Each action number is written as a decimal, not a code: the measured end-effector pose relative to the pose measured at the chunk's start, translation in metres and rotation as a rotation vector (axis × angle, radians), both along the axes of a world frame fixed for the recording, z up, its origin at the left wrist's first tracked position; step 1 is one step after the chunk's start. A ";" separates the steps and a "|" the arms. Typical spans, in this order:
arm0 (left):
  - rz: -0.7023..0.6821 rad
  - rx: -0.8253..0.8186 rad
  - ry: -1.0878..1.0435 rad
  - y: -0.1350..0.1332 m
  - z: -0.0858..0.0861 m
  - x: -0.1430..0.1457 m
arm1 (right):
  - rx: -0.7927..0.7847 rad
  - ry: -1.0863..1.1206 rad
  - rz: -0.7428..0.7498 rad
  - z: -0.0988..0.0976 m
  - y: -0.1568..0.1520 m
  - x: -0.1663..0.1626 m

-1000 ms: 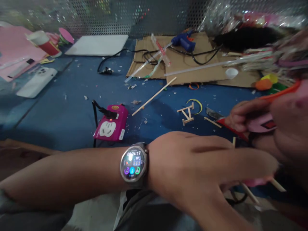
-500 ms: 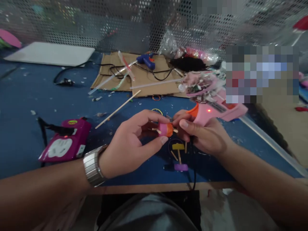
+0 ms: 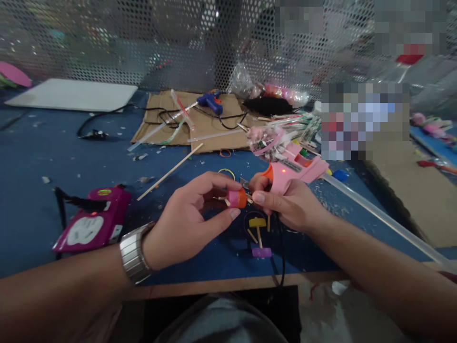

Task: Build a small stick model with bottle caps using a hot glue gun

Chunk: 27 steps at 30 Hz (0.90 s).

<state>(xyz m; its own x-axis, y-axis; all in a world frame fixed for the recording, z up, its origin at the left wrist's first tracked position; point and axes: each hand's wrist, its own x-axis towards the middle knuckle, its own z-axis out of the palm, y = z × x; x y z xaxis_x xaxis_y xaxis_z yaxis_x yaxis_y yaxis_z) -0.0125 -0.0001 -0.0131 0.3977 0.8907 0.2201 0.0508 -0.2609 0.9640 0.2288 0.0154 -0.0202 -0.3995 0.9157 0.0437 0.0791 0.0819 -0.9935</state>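
Between thumb and fingers, my left hand (image 3: 191, 216) pinches a small pink-and-orange piece (image 3: 236, 198) with short wooden sticks poking out of both ends. My right hand (image 3: 291, 202) is wrapped round the handle of a pink glue gun (image 3: 291, 172) with an orange trigger and a lit red light. A long clear glue stick (image 3: 374, 214) runs out of its back. The right thumb and fingertips are close to the stick ends on the piece's right side; whether they touch is unclear. Below the hands lies a small stick piece with a yellow block (image 3: 257, 222) and a purple block (image 3: 262, 252).
A magenta box with a light (image 3: 96, 216) sits at left, near a thin wooden stick (image 3: 169, 171). Cardboard (image 3: 214, 138) bears a blue glue gun (image 3: 211, 101). A white board (image 3: 74, 94) lies at back left, before perforated mesh (image 3: 117, 43). A black cord (image 3: 283, 252) hangs over the table edge.
The view has shifted, so most things sit a little lower and further left. Both hands keep their holds; the right fingertips are now at the sticks on the orange end.
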 end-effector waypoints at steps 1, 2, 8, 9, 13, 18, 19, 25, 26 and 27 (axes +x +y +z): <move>-0.001 0.008 0.000 0.000 0.000 0.000 | -0.001 -0.007 0.007 0.000 0.000 0.000; 0.000 0.015 0.001 0.000 0.000 0.000 | -0.010 -0.010 0.010 0.000 0.000 0.000; 0.007 0.030 0.021 0.001 0.000 -0.001 | -0.074 0.031 0.032 -0.004 0.000 -0.002; 0.004 0.030 0.021 0.000 0.000 -0.001 | -0.075 0.050 0.030 -0.005 0.001 -0.002; 0.021 0.065 -0.007 0.001 0.000 0.000 | -0.004 0.079 0.020 -0.006 0.001 -0.002; 0.054 0.115 -0.049 0.000 -0.001 -0.001 | 0.089 0.056 -0.012 0.000 0.000 -0.001; 0.057 0.121 -0.047 0.000 -0.001 -0.001 | 0.081 0.052 0.006 0.001 -0.001 -0.001; 0.072 0.154 -0.011 0.000 0.000 -0.002 | 0.045 0.081 0.069 0.000 -0.002 -0.002; 0.073 0.155 -0.012 0.000 0.001 -0.002 | 0.041 0.083 0.065 0.000 -0.002 -0.002; 0.075 0.156 -0.014 0.000 0.001 -0.002 | 0.035 0.084 0.061 0.000 -0.002 -0.002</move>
<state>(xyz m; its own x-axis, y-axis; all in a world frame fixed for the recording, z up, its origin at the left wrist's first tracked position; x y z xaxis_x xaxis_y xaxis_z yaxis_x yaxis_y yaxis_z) -0.0147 -0.0003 -0.0118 0.3277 0.8722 0.3633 0.0624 -0.4036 0.9128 0.2266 0.0135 -0.0200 -0.4479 0.8872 0.1106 -0.0108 0.1184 -0.9929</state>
